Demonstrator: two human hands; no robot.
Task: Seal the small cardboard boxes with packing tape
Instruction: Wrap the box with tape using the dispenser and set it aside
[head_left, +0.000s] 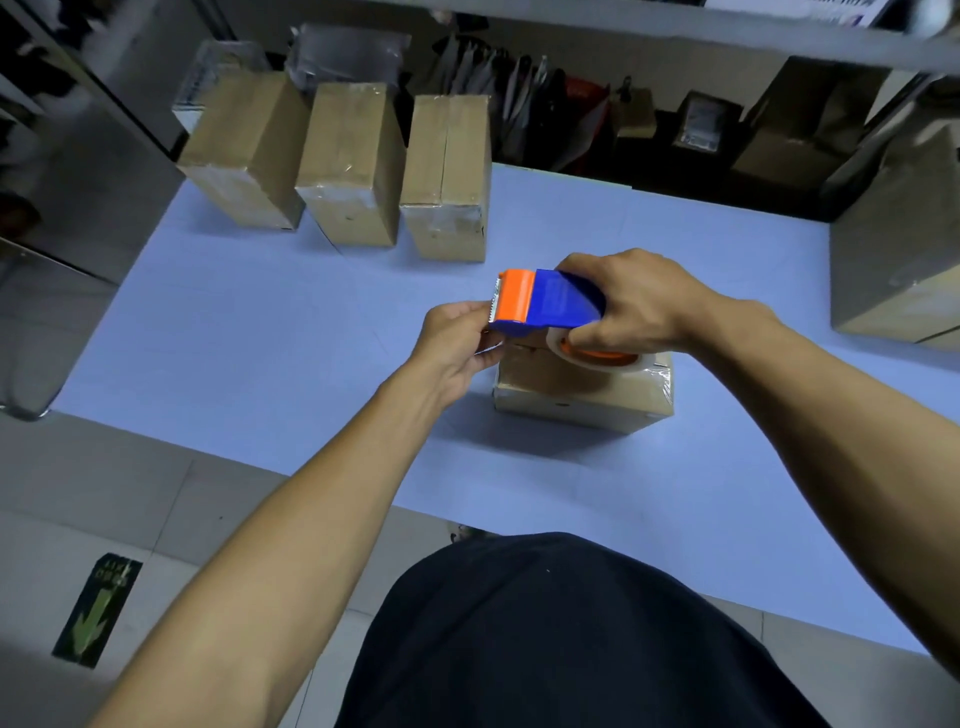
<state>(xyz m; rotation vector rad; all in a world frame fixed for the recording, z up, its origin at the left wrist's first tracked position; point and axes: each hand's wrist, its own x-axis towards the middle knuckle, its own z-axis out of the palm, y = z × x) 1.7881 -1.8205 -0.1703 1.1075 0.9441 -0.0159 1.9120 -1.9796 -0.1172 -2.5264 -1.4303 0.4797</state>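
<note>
A small cardboard box (582, 387) lies on the pale blue table (260, 338), partly hidden under my hands. Just above it I hold a blue and orange tape dispenser (545, 301) with a clear tape roll (597, 358). My right hand (628, 301) grips the dispenser's rear over the roll. My left hand (457, 338) pinches the loose tape end at the toothed cutter on the dispenser's left tip. Three more small cardboard boxes (353, 166) stand in a row at the table's far left, with tape showing on them.
A large cardboard box (893, 249) stands at the table's right edge. Behind the table a dark shelf holds bags and packages (701, 124). A grey metal cabinet (78, 156) is on the left. Tiled floor with a green arrow sticker (96, 608) lies below.
</note>
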